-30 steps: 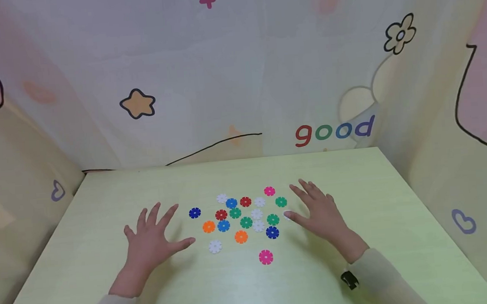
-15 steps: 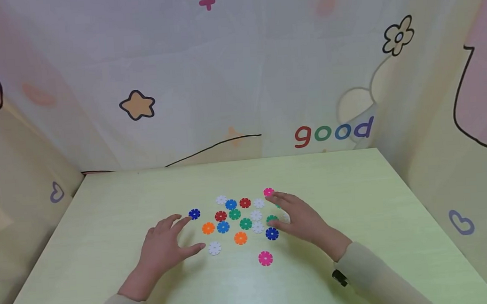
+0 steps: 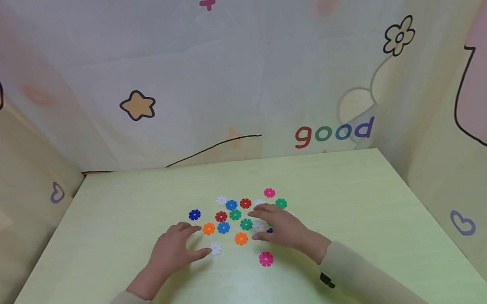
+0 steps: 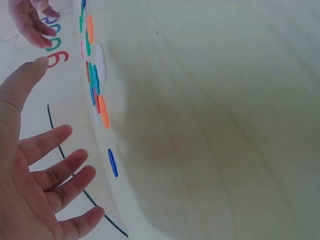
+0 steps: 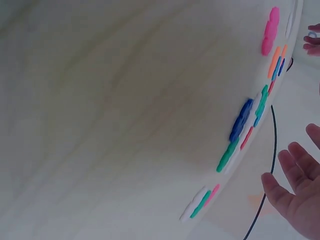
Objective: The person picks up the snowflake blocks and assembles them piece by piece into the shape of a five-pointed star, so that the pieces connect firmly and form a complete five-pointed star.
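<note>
Left hand near notched discs and right hand above them, each grip with thumb and fingers apart; discs lie midway between the worktop's side edges.

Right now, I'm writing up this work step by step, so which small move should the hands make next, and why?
I'd probably lower the left hand toward the white notched disc: in the head view its thumb tip meets that disc's edge, while the left wrist view shows the fingers apart, clear of the tabletop and holding nothing.
</note>
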Motion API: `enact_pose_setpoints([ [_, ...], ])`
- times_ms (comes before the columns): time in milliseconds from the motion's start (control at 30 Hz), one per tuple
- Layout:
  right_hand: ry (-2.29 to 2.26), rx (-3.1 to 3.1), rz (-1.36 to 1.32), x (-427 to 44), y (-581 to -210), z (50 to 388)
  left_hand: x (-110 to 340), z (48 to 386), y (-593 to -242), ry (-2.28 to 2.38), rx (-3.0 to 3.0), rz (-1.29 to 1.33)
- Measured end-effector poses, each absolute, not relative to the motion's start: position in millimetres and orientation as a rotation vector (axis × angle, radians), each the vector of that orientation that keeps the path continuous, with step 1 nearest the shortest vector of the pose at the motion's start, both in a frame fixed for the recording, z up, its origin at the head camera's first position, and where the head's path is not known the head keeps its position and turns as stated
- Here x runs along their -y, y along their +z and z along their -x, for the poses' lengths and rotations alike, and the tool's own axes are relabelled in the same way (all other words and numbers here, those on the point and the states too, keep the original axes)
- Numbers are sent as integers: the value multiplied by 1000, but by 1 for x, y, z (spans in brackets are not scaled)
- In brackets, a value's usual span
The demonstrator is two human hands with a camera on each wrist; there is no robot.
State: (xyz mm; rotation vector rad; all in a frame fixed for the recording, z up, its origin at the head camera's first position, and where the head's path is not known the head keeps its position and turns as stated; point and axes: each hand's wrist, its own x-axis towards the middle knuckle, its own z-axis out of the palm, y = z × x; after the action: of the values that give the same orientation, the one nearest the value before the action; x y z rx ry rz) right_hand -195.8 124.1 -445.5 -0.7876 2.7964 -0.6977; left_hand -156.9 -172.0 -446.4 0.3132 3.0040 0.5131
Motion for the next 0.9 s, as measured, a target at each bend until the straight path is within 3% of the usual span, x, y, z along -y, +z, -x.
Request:
enact_pose_setpoints([
  [333,-706,-2729,858,-107,-458,206,168,164,-455,625,-2914,-362],
  [900,-625,-2664,715,-82,-464,221,160,181,-472,796,-2788,-290],
])
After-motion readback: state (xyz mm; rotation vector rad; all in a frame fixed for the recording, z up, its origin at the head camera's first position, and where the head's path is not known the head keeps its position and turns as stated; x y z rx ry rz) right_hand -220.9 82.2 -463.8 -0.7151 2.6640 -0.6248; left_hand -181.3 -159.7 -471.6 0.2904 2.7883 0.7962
